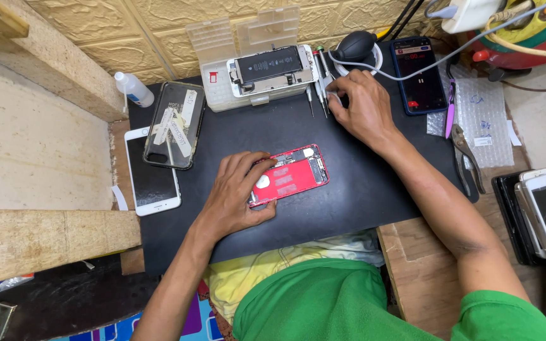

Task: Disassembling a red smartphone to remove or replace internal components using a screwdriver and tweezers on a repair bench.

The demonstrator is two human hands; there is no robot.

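An opened red phone body [295, 174] lies on the black work mat [349, 189], its insides facing up. My left hand [238, 192] rests on its left end and holds it down. My right hand [360, 107] is farther back on the mat, fingers curled at a row of small screwdrivers [318, 95] lying beside a clear plastic parts box [222, 69]. Whether the fingers grip a tool is hidden. A detached phone screen assembly [272, 69] lies on top of that box.
A white phone [151, 180] and a taped clear phone case [175, 123] lie at the mat's left edge, a small squeeze bottle [133, 88] behind them. A dark phone with a lit screen [418, 76], pliers [466, 155] and stacked phones [541, 211] are at the right.
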